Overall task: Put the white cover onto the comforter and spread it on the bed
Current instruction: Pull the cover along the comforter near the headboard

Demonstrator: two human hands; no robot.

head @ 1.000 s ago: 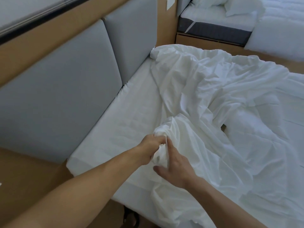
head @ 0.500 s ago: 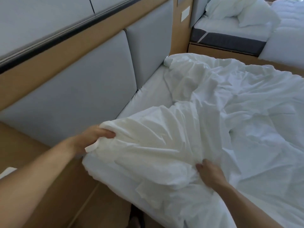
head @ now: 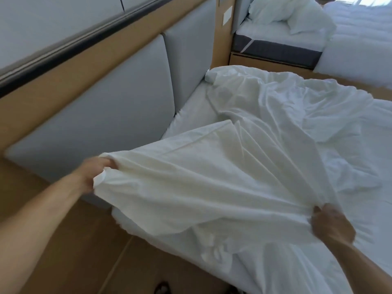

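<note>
Since half a second ago the two hands have drawn further apart, and the cover (head: pixel 201 187) that sagged in a loose heap between them is now pulled into a flatter, tauter sheet; a second ago both hands were bunched together on one knot of cloth. From the head view, the left hand (head: pixel 99 172) is out past the near corner of the bed (head: pixel 195 109), over the floor (head: pixel 74 240), its fingers curled tightly round a gathered corner of the cover. The right hand (head: pixel 333 225) is low on the right, knuckles up, pinching a fold of the cover's near edge, with creases fanning out from its grip. Between the hands the cloth is lifted off the mattress, and long folds run from it toward the far side. Beyond them the cover lies rumpled across most of the bed, one far corner reaching up near the grey headboard (head: pixel 95 115), and a loose bunch hangs over the near edge below the stretched part. A bare strip of mattress shows along the headboard. At the top right a second bed (head: pixel 282 39) stands well apart, with white pillows (head: pixel 275 11) heaped on it. The picture is slightly blurred around the left hand.
</note>
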